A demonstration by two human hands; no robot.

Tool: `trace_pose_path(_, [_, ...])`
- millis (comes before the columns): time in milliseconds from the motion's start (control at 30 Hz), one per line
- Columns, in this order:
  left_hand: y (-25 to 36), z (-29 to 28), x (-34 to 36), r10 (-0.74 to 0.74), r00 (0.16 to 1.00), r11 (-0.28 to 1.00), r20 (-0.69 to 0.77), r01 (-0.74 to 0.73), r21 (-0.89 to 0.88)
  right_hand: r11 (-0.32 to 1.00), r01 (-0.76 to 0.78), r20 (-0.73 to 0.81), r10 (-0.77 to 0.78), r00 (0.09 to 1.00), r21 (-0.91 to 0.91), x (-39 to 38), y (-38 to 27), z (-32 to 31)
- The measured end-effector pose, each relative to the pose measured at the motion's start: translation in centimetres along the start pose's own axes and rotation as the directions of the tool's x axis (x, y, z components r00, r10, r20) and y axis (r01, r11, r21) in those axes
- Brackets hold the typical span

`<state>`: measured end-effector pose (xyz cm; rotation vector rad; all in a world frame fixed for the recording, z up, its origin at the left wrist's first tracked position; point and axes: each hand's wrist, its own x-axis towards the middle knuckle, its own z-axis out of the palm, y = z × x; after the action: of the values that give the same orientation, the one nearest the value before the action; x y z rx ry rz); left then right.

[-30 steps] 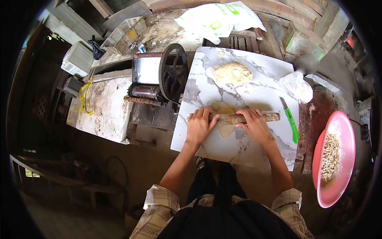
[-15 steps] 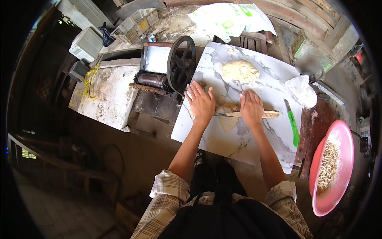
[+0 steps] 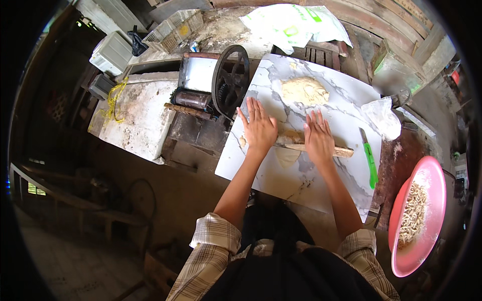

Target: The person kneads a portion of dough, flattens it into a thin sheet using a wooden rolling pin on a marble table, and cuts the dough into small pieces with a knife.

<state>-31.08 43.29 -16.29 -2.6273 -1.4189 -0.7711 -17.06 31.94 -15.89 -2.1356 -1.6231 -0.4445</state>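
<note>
Rolling pin [image 3: 291, 138], palms-down style
Left hand [image 3: 262, 131] and right hand [image 3: 320, 140] lie flat over it, fingers straight, gripping nothing; thin dough [image 3: 287, 158] pokes out nearside.

Printing shows plainly on one thing, the large white plastic sack [image 3: 296, 27] lying crumpled at the far end. Bright green lettering runs along its upper edge, partly lost in the folds. Lower on the sack is a green printed block with a pale shape inside it, and another patch of green print stands to the right. On the iron flywheel [image 3: 232, 79], small pale marks follow the inner left side of the rim; they may be raised characters, but are too small to make out. The plastic crate [image 3: 173, 31] carries a yellow patch; whether it is a label cannot be told.
</note>
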Motion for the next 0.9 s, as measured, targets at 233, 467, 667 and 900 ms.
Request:
trace_pose_path(233, [-1.3,-2.2,-4.1,0.064,0.997,0.968,0.053,-0.049,-0.247,0.949,0.236,0.125,-0.265,0.956,0.211,-2.4,0.6,-3.8])
trace_pose_path(467, [-1.8,-4.0,-3.7,0.132,0.988,0.911,0.079,-0.090,-0.402,0.864,0.177,0.180,-0.290,0.940,0.472,-2.3,1.9,-4.8])
trace_pose_path(667, [-0.9,-3.5,-4.0,0.108,0.988,0.893,0.108,-0.049,-0.447,0.867,0.075,0.263,-0.230,0.937,0.493,-2.0,1.9,-6.0])
trace_pose_path(900, [1.1,-1.8,-0.4,0.004,0.994,0.949,0.110,0.031,-0.314,0.966,-0.196,0.146,0.172,0.974,0.170,1.0,-0.6,-1.2])
